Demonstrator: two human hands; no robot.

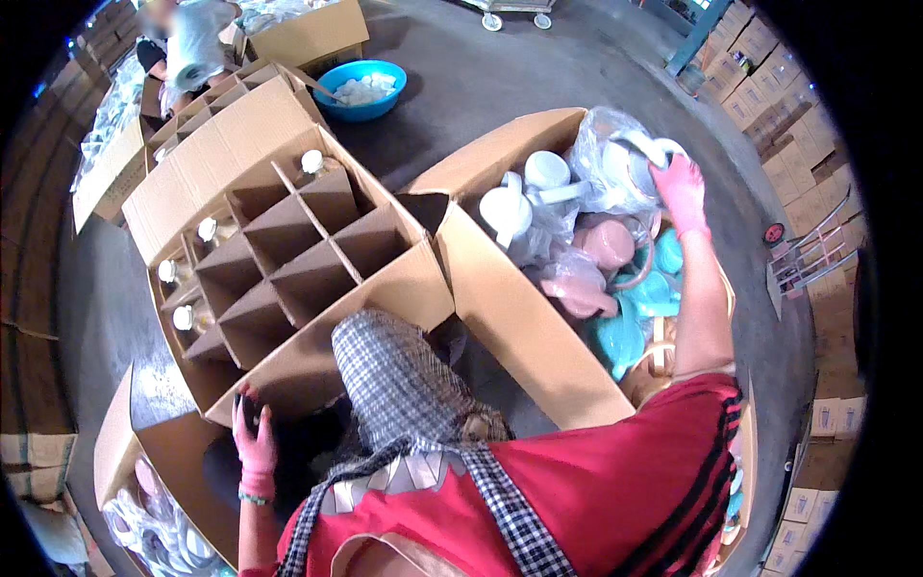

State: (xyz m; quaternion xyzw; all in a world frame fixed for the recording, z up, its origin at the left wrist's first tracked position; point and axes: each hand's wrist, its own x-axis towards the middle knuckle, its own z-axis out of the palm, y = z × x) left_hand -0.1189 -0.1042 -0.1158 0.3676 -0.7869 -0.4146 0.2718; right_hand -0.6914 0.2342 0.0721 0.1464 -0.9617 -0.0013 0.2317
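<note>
— That divided carton [288,240], what's the left hand [255,438] doing by it?
— Fingers curled over its near bottom edge.
— The right hand [681,192]?
— Closed around a white teapot [642,159] in the bagged-crockery box [519,317].

A warehouse: stacked cartons [769,72] (walls lined), concrete floor [481,82]

Right arm stretched far forward, pink-gloved right hand [681,192] curled in a grip; pink-gloved left hand [254,438] low, fingers closed, arm bent.
</note>
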